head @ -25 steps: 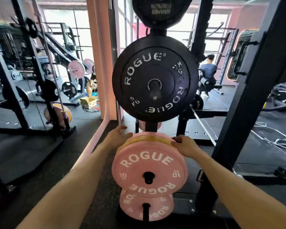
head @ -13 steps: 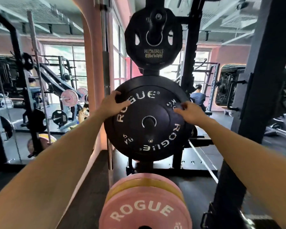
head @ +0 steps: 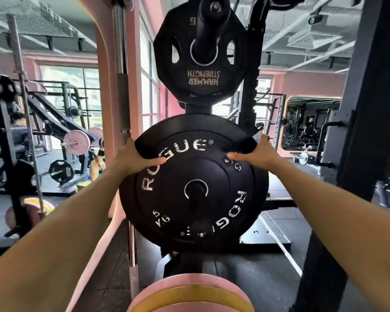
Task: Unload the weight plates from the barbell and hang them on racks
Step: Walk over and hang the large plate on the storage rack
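Mirrors and windows are seen at far left, where a loaded barbell with a pink plate [head: 76,142] is racked in the background. Further in, the left hand [head: 135,158] is closed around the upper-left edge of a black ROGUE 5 KG plate [head: 194,183], with the fingers [head: 154,162] curled over its front face. This plate is hung on a peg of the storage rack [head: 196,192] at centre frame, and its top appears tipped toward the camera. Directly above it, a black Hammer Strength plate [head: 200,70] is hung on a higher peg. Below, at the bottom edge, the tops of pink and yellow plates [head: 190,293] are visible. The right hand [head: 254,154] is clamped on the upper-right edge of the same black plate, thumb on its face. At far right a dark rack upright [head: 356,154] is seen.
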